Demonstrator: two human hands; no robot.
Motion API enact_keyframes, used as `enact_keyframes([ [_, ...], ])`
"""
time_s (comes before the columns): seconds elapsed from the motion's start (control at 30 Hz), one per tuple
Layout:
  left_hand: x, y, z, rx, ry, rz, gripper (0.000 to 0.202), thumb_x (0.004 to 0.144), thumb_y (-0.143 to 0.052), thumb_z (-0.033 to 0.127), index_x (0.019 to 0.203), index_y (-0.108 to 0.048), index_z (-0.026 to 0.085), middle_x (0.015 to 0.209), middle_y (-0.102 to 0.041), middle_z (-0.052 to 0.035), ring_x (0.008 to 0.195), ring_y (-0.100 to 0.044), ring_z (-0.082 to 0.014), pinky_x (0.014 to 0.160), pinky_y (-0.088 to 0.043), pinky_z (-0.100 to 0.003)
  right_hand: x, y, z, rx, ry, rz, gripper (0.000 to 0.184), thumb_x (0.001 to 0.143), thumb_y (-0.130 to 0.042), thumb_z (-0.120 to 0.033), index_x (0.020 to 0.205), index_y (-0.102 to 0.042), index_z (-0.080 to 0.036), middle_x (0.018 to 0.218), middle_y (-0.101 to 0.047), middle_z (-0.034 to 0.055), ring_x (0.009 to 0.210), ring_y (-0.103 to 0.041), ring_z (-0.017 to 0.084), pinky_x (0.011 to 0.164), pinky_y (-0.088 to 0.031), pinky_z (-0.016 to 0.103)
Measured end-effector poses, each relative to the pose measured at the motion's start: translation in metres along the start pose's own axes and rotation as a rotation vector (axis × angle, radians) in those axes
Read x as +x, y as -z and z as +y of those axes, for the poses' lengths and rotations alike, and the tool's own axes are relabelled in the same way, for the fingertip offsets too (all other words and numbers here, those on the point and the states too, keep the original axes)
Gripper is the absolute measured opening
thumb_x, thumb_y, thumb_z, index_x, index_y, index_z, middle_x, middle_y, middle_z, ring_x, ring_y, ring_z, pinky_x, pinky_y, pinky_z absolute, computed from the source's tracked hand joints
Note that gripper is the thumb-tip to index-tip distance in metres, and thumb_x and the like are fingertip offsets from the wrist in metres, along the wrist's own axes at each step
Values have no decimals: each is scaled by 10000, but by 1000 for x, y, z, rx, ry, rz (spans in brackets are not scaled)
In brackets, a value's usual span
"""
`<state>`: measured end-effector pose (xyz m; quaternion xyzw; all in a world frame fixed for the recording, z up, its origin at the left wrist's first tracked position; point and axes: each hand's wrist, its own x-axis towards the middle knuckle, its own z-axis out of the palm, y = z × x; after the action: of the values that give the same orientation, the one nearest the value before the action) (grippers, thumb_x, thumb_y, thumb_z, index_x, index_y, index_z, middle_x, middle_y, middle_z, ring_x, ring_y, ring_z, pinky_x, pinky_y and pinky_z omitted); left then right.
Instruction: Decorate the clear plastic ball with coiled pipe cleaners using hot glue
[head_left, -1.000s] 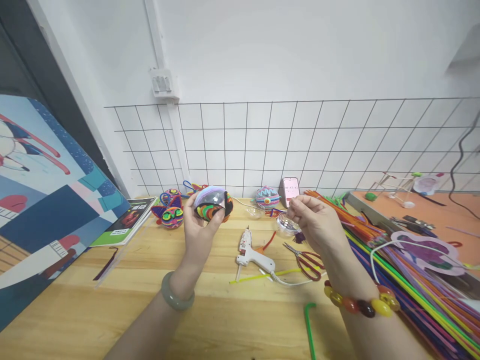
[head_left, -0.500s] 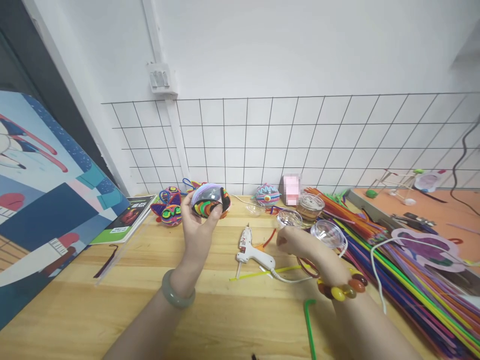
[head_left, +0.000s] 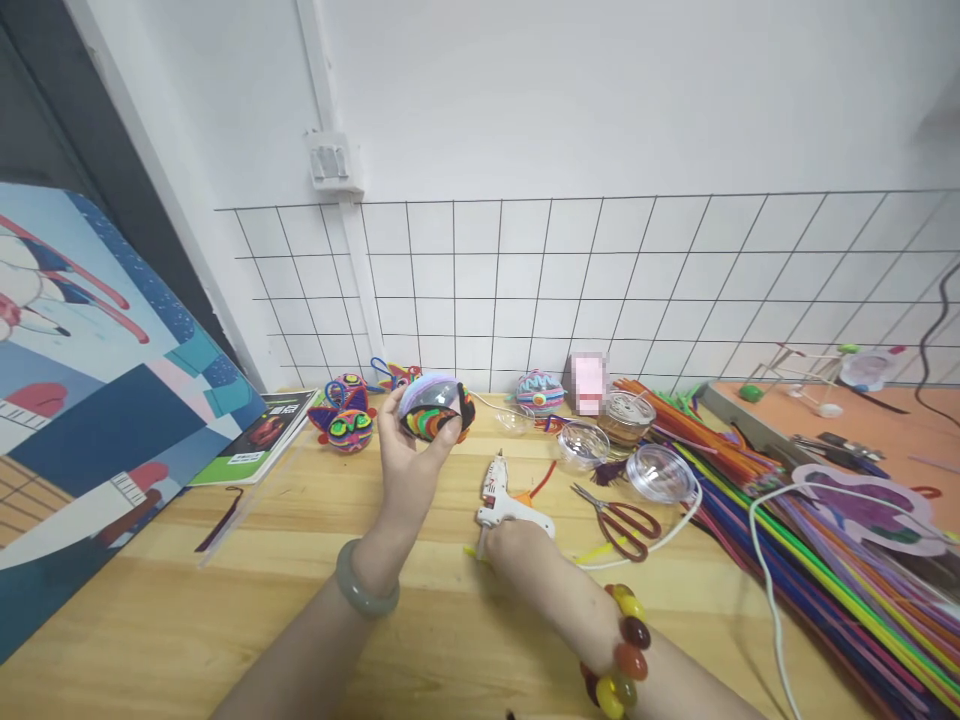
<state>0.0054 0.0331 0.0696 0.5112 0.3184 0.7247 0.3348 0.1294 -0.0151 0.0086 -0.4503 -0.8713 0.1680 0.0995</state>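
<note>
My left hand (head_left: 416, 455) is closed around a ball-shaped ornament (head_left: 436, 408), a clear plastic dome with bands of orange, green, black and lilac pipe cleaner on it; the thumb presses its front. A white hot glue gun (head_left: 495, 490) lies on the table, nozzle pointing away from me. Right by its handle, my right hand (head_left: 517, 550) is low over the tabletop, with fingers curled under and hidden, so what they grip cannot be made out. A yellow pipe cleaner (head_left: 596, 553) passes beneath this hand. Red-handled scissors (head_left: 622, 522) lie to its right.
Clear plastic domes (head_left: 660, 472) and a round tin (head_left: 626, 415) stand behind the scissors. Bundled pipe cleaners (head_left: 825, 570) cover the right side, crossed by a white cord (head_left: 761, 545). Finished ornaments (head_left: 349, 420) and a magazine (head_left: 262, 435) sit back left; a striped ball (head_left: 538, 392) stands by the wall.
My right hand has moved left and toward me, from beside the clear domes to the glue gun's handle, uncovering the scissors. The left hand still holds the ornament in nearly the same pose.
</note>
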Motion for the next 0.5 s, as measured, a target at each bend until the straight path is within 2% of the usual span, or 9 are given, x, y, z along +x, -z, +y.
enact_keyframes([
  [0.1, -1, 0, 0, -1, 1, -20, 689, 676, -750, 318, 1257, -386, 246, 1259, -507, -98, 1155, -524, -232, 985, -429, -371, -7, 9, -7, -69, -66, -184, 273, 906, -568, -294, 1149, -570, -171, 1157, -600, 84, 962, -614, 209, 798, -524, 403],
  [0.17, -2, 0, 1, 11, -15, -31, 728, 673, -753, 312, 1289, -371, 239, 1297, -486, -110, 1190, -504, -237, 1011, -410, -370, -14, 23, -10, -82, -80, -255, 220, 843, -634, -226, 1036, -632, -121, 1004, -656, 95, 857, -641, 206, 719, -522, 345],
  [0.23, -3, 0, 1, 39, -31, -37, 757, 668, -757, 308, 1309, -362, 233, 1331, -462, -119, 1219, -484, -245, 1028, -397, -370, -24, 42, -11, -67, -70, -268, 162, 737, -665, -113, 896, -682, -138, 827, -683, 71, 761, -641, 198, 606, -475, 270],
  [0.33, -3, 0, 3, 74, -37, -47, 767, 670, -755, 302, 1322, -357, 232, 1344, -453, -121, 1229, -481, -251, 1028, -401, -369, -39, 73, -11, -9, -15, -256, 183, 734, -588, -79, 834, -682, -200, 757, -666, -1, 657, -596, 136, 540, -411, 215],
  [0.4, -4, -1, 4, 92, -24, -60, 766, 673, -752, 300, 1325, -356, 231, 1334, -465, -121, 1215, -495, -249, 1016, -413, -367, -48, 91, -11, 59, 48, -222, 167, 819, -531, -126, 830, -675, -211, 770, -649, -19, 653, -574, 110, 572, -422, 200],
  [0.5, -6, -3, 5, 137, 9, -91, 773, 665, -758, 305, 1324, -360, 224, 1321, -479, -123, 1205, -503, -254, 1008, -418, -379, -55, 109, -13, 301, 183, 24, 199, 916, -471, -207, 913, -670, -209, 817, -634, 2, 740, -582, 126, 686, -462, 232],
])
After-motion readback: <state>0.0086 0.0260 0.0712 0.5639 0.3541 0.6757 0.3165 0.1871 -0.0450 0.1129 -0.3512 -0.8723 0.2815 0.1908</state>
